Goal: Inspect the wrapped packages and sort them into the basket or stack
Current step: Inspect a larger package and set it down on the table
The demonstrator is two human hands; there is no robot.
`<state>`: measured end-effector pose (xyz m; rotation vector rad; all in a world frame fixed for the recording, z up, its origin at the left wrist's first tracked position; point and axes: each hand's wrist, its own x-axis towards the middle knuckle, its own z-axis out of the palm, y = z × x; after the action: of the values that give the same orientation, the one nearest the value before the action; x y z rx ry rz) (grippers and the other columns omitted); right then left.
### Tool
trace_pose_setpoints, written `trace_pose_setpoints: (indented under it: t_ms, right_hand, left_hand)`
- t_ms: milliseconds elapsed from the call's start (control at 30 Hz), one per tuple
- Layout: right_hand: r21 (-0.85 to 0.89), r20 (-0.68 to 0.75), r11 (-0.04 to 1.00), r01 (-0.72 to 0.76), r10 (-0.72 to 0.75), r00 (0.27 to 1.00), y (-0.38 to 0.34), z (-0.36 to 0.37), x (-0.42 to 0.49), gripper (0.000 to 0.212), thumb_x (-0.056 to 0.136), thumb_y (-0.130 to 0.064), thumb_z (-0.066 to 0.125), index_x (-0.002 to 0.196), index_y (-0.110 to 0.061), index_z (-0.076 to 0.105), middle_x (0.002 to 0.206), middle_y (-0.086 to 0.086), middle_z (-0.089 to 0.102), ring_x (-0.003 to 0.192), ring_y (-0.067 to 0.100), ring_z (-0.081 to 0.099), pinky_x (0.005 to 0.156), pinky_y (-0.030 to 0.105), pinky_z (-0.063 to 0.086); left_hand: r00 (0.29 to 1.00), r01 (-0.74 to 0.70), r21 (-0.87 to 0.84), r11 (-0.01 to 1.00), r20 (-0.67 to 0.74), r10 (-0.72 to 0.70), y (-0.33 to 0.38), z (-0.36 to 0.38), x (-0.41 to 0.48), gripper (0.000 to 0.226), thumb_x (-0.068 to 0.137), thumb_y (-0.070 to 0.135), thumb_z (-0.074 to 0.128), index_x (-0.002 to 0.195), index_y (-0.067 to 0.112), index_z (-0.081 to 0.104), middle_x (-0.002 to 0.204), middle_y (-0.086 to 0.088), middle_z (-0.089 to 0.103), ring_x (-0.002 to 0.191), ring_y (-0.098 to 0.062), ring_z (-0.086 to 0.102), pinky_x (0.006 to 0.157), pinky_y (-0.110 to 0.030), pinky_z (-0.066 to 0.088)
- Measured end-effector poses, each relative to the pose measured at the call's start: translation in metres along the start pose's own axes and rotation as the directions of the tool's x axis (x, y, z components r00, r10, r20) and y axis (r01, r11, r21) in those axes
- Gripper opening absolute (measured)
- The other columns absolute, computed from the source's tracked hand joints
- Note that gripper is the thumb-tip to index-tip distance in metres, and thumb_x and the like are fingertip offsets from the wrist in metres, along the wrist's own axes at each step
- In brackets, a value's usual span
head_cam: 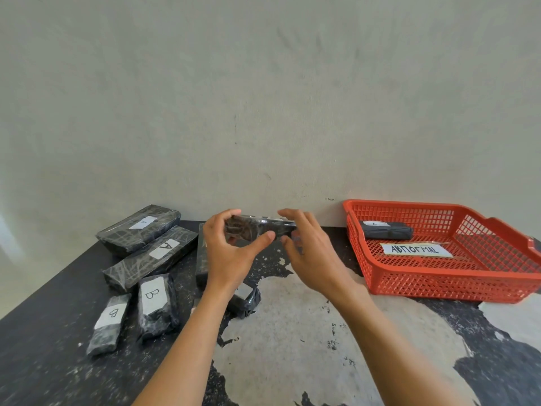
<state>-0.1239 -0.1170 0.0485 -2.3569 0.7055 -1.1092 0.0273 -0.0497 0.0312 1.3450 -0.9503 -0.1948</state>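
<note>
Above the table's middle, my left hand (231, 244) grips one end of a dark package wrapped in clear film (257, 228), thumb under it and fingers curled over the top. My right hand (304, 244) is at the package's other end with its fingers spread and nearly straight; whether they touch it is unclear. At the right stands a red mesh basket (409, 276) with a paper label reading "ABNORMAL" and one dark wrapped package (386, 230) inside it.
Several dark wrapped packages lie at the left: two long ones marked A (152, 256), two short ones marked B (155, 303), another long one (202, 259) and a small one (246, 300) partly behind my left arm. A wall rises behind the worn black table (292, 332).
</note>
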Motion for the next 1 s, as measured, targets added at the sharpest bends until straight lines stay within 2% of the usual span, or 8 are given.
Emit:
trace_pose_setpoints:
  t_ms: [133, 233, 367, 500, 600, 667, 800, 1000]
  right_hand:
    - [0.063, 0.089, 0.994, -0.084, 0.078, 0.993, 0.004, -0.002, -0.001, 0.058, 0.091, -0.01, 0.049, 0.141, -0.035, 0.035, 0.129, -0.006, 0.047, 0.112, 0.013, 0.053, 0.093, 0.038, 0.048]
    - [0.133, 0.113, 0.98, -0.15, 0.135, 0.984, 0.008, -0.008, 0.0, 0.066, 0.083, -0.017, 0.056, 0.14, -0.042, 0.031, 0.132, -0.004, 0.05, 0.116, 0.019, 0.056, 0.099, 0.044, 0.05]
    - [0.204, 0.132, 0.965, -0.162, 0.137, 0.982, 0.015, -0.013, 0.0, 0.069, 0.082, -0.02, 0.064, 0.139, -0.042, 0.032, 0.13, 0.0, 0.055, 0.114, 0.013, 0.061, 0.097, 0.039, 0.053]
    - [0.18, 0.138, 0.973, -0.146, 0.122, 0.983, 0.018, -0.015, 0.001, 0.069, 0.083, -0.029, 0.073, 0.138, -0.042, 0.033, 0.127, -0.004, 0.058, 0.111, 0.01, 0.062, 0.097, 0.037, 0.052]
    - [0.053, 0.087, 0.995, -0.081, 0.076, 0.993, 0.019, -0.016, 0.003, 0.053, 0.088, -0.04, 0.069, 0.133, -0.037, 0.042, 0.132, -0.008, 0.053, 0.126, 0.013, 0.05, 0.103, 0.037, 0.045]
    - [0.007, 0.006, 0.999, -0.04, 0.04, 0.999, 0.018, -0.015, 0.004, 0.036, 0.092, -0.034, 0.065, 0.127, -0.03, 0.053, 0.137, -0.006, 0.05, 0.133, 0.015, 0.044, 0.105, 0.032, 0.04]
    - [-0.015, -0.092, 1.0, -0.02, 0.019, 0.996, 0.018, -0.013, 0.004, 0.017, 0.093, -0.02, 0.066, 0.11, -0.018, 0.063, 0.106, -0.006, 0.063, 0.093, 0.013, 0.06, 0.08, 0.028, 0.051]
    - [-0.016, -0.083, 1.0, -0.019, 0.018, 0.996, 0.021, -0.011, 0.005, 0.017, 0.092, -0.021, 0.067, 0.107, -0.018, 0.062, 0.104, -0.007, 0.065, 0.088, 0.004, 0.058, 0.075, 0.017, 0.045]
  left_hand:
    - [0.992, 0.019, -0.134, 0.991, 0.129, -0.002, -0.001, -0.008, 0.002, 0.085, 0.063, 0.045, 0.089, 0.136, 0.04, 0.045, 0.141, 0.008, 0.038, 0.129, -0.006, 0.048, 0.102, -0.027, 0.046]
    - [0.992, 0.072, -0.184, 0.98, 0.114, -0.051, -0.002, -0.013, 0.006, 0.064, 0.09, 0.025, 0.07, 0.145, 0.035, 0.041, 0.143, 0.006, 0.048, 0.122, -0.003, 0.055, 0.101, -0.027, 0.05]
    - [0.989, 0.056, -0.199, 0.978, 0.148, -0.027, -0.005, -0.014, 0.008, 0.049, 0.092, 0.005, 0.066, 0.127, 0.039, 0.059, 0.126, -0.006, 0.064, 0.111, -0.013, 0.065, 0.088, -0.019, 0.052]
    - [0.988, 0.019, -0.165, 0.986, 0.155, 0.007, -0.002, -0.007, 0.005, 0.037, 0.089, 0.002, 0.068, 0.113, 0.03, 0.064, 0.11, 0.012, 0.069, 0.101, -0.006, 0.067, 0.082, -0.019, 0.053]
    - [0.989, 0.017, -0.152, 0.988, 0.151, 0.007, -0.003, -0.003, 0.005, 0.034, 0.088, 0.002, 0.069, 0.114, 0.024, 0.064, 0.112, 0.002, 0.07, 0.101, -0.01, 0.068, 0.08, -0.019, 0.055]
    - [0.99, 0.008, -0.124, 0.992, 0.143, 0.01, -0.003, 0.001, 0.004, 0.034, 0.088, 0.003, 0.07, 0.115, 0.022, 0.064, 0.113, -0.003, 0.069, 0.099, -0.011, 0.07, 0.079, -0.018, 0.055]
    - [0.991, -0.031, -0.099, 0.995, 0.13, 0.044, -0.002, 0.004, 0.002, 0.034, 0.086, 0.003, 0.072, 0.112, 0.024, 0.065, 0.116, -0.003, 0.068, 0.096, -0.008, 0.071, 0.08, -0.02, 0.057]
    - [0.988, -0.096, -0.094, 0.991, 0.116, 0.106, 0.001, 0.003, 0.001, 0.038, 0.085, 0.0, 0.071, 0.107, 0.03, 0.065, 0.122, -0.001, 0.063, 0.098, -0.009, 0.07, 0.083, -0.023, 0.058]
